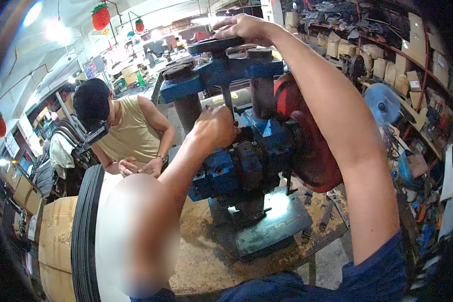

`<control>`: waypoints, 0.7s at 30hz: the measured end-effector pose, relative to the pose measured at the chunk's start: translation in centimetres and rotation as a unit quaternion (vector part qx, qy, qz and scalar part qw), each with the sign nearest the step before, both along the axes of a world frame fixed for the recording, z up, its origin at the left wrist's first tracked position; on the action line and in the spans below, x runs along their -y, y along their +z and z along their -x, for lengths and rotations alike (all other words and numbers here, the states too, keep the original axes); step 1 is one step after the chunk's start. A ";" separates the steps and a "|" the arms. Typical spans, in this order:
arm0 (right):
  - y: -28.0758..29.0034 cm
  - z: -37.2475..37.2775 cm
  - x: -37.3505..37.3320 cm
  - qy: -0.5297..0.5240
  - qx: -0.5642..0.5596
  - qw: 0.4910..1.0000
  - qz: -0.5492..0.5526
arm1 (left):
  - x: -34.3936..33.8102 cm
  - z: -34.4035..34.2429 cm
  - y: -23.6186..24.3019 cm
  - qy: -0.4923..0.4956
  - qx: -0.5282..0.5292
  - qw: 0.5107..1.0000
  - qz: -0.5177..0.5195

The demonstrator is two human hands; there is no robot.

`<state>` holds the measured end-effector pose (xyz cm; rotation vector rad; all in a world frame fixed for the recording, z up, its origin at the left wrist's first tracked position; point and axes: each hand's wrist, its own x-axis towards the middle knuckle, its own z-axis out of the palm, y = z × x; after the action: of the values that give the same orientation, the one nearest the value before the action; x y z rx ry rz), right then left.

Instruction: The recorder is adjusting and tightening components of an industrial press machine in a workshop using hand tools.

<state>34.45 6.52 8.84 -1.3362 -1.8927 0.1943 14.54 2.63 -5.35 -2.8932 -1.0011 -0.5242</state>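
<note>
My right hand (244, 29) is raised to the top of a blue press machine (224, 168), its fingers over the black handwheel (204, 48), gripping it. My left hand (214, 126) is closed at the middle of the machine, beside the upright steel screw shaft (226, 95) and between two thick dark columns (260, 95); what its fingers hold is hidden. A large red flywheel (309, 171) is on the machine's right side, behind my right forearm. The machine stands on a worn board, with a grey metal plate (267, 236) at its foot.
A co-worker (131, 126) in a cap stands at the left, both hands together near a stack of dark sheets (85, 231) and a cardboard box (55, 231). At the right are shelves (423, 55) with boxes, a blue fan (381, 105) and loose tools and scraps.
</note>
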 end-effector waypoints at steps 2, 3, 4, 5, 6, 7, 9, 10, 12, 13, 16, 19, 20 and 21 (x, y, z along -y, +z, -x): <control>0.1 0.3 -0.5 0.049 -0.032 0.998 0.017 | -2.0 -0.8 -1.6 0.002 0.006 1.000 -0.027; 0.1 0.4 -0.7 0.065 -0.020 0.998 -0.002 | -2.8 -1.5 -1.9 0.032 0.042 0.999 0.007; 0.1 0.5 -0.9 0.082 -0.008 0.996 -0.022 | -3.6 -2.0 -2.2 0.062 0.077 0.994 0.039; 0.1 0.2 -0.9 0.081 -0.008 0.996 -0.022 | -3.9 -2.6 -2.1 0.052 0.084 0.994 0.045; 0.1 -0.1 -1.0 0.095 -0.022 0.995 -0.012 | -4.0 -2.7 -2.4 0.052 0.084 0.994 0.044; 0.3 -0.2 -1.0 0.110 -0.036 0.993 -0.002 | -4.0 -2.5 -2.7 0.057 0.095 0.994 -0.007; 0.2 0.1 -0.5 0.073 -0.022 0.997 -0.007 | -2.8 -2.5 -2.5 0.063 0.105 0.991 -0.056; 0.2 0.5 -0.4 0.036 -0.009 0.999 -0.012 | -2.2 -2.7 -2.3 0.086 0.108 0.989 -0.043; 0.5 1.9 0.4 -0.002 0.047 0.998 -0.047 | -0.3 -1.7 -0.6 0.113 0.110 0.987 -0.033; 0.5 1.8 0.7 -0.048 0.103 0.991 -0.077 | 1.8 -1.1 1.1 0.119 0.058 0.991 -0.007; 2.3 -0.7 -1.3 -0.065 0.195 0.979 -0.014 | 3.6 -0.5 5.1 0.091 0.139 0.977 -0.133; 2.5 2.4 -0.1 0.037 0.075 0.996 0.036 | 4.8 0.3 12.0 0.094 0.205 0.960 -0.164; 2.5 2.9 -0.9 0.129 0.098 0.986 0.037 | 3.3 0.3 13.9 0.086 0.152 0.978 -0.112; 0.4 1.5 -3.1 0.180 0.032 0.979 -0.094 | 1.5 -0.8 14.4 0.044 0.133 0.986 -0.094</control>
<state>32.99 9.64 9.19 -0.8770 -2.1385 0.1498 15.35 1.18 9.03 -2.6475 -1.0372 -0.9632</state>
